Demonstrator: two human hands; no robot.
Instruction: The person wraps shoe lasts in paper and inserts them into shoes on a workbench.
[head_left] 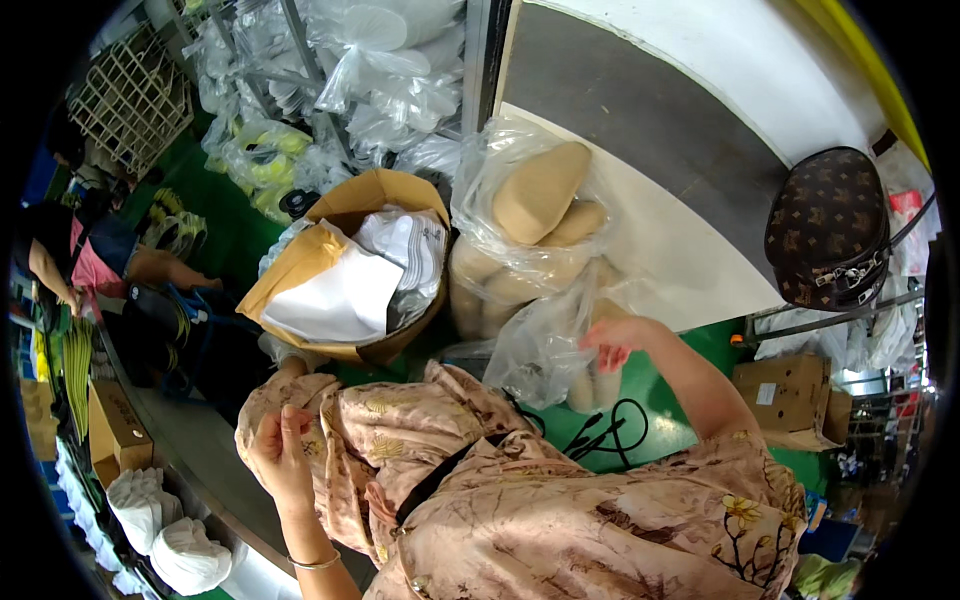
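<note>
My left hand (280,450) is over my lap at the left, its fingers curled in and the thumb raised against them. Whatever lies between those fingers, if anything, is hidden. To the right, my right hand (622,342) reaches in with fingers slightly bent and apart, at the edge of a clear plastic bag (540,345). I cannot tell if the fingertips touch it. Behind it, another clear bag holds several tan, rounded, shoe-shaped pieces (543,192). An open cardboard box (375,352) in front of me contains a white sheet (335,290) and stacked white insole-shaped pieces (405,245).
A brown patterned bag (828,230) is at the right, above a cardboard carton (785,398). Black cable (610,430) lies on the green floor. Bagged pieces fill a rack (380,70) behind. Another person (100,245) works at far left, near a metal-edged table (190,450).
</note>
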